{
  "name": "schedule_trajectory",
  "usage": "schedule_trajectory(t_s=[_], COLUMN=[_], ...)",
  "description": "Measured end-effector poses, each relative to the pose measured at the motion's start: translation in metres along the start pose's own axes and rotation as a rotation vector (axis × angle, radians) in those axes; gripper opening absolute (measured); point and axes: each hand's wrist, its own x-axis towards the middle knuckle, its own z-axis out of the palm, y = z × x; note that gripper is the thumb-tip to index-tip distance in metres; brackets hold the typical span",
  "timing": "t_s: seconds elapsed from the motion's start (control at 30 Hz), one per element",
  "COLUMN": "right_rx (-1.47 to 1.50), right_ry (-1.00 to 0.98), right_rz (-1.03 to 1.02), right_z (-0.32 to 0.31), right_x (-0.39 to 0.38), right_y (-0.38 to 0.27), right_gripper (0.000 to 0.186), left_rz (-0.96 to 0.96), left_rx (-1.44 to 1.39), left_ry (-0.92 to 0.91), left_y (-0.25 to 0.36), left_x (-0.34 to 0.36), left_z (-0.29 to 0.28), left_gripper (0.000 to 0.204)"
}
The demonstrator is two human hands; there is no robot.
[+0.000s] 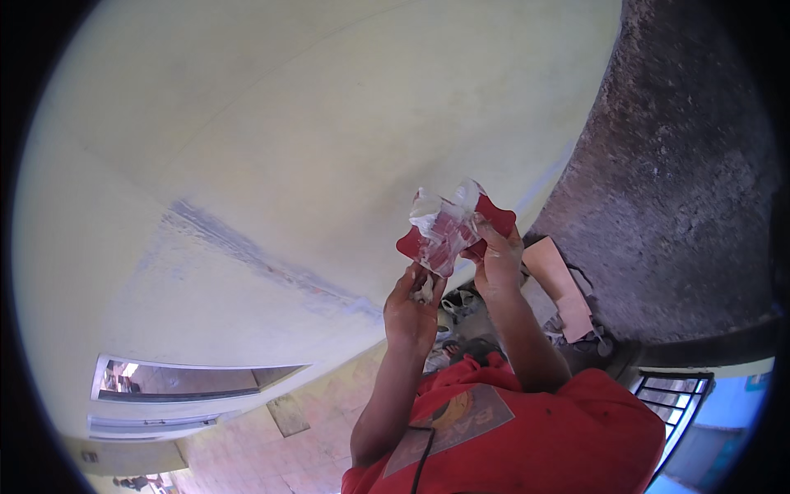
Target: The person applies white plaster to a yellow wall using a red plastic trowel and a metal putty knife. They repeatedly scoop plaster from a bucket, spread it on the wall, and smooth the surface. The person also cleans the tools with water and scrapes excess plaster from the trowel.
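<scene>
Head view, sole entry.

Item: a first red plate (406, 244), thin and flat, with a curved outline; raised well above the person's chest, before the pale wall. Smeared with white paste.

Item: a second red plate (499, 216), similar, with wavy edge; set beside the first, at its right. The two meet or overlap; which, cannot be told, the paste covering the join.

Item: white paste (425, 216), thick in ridges near the upper edges, thinner over the middle.

Item: left hand (414, 309), raised, fingers closed on the lower edge of the first plate; some paste on the fingers.

Item: right hand (497, 257), closed on the second plate at its lower right, thumb side over the face.

Item: pale wall (329, 123), cream, curving across the upper left; a grey-white streak (247, 247) runs slantwise over it.

Item: rough dark surface (683, 165), at right.

Item: tan board (559, 284), bent in outline, beyond the right forearm.

Item: red shirt (543, 436), worn by the person, with a dark cord (424, 461) hanging across it.

Item: white-framed opening (189, 383), lower left.

Item: dark barred window (671, 399), lower right.
</scene>
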Motion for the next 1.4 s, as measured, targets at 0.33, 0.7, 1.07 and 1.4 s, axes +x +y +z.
schedule_trajectory(t_s=[0.33,0.7,1.07,1.4], right_rx=[-0.013,0.038,0.045,-0.042], right_ry=[-0.001,-0.025,-0.02,-0.1], right_rz=[0.07,0.144,0.142,0.109], right_z=[-0.008,-0.017,-0.013,-0.038], right_x=[-0.023,-0.022,-0.01,-0.014], right_y=[0.011,0.005,0.017,-0.033], right_gripper=[0.023,0.027,0.029,0.029], left_rz=[0.4,0.512,0.021,0.421], left_rx=[1.167,1.194,0.523,0.486], left_ry=[-0.271,-0.169,-0.008,-0.06], left_y=[0.04,0.071,0.028,0.04], left_x=[0.001,0.014,-0.002,0.0], left_z=[0.061,0.055,-0.005,-0.01], left_gripper=[0.08,0.064,0.029,0.035])
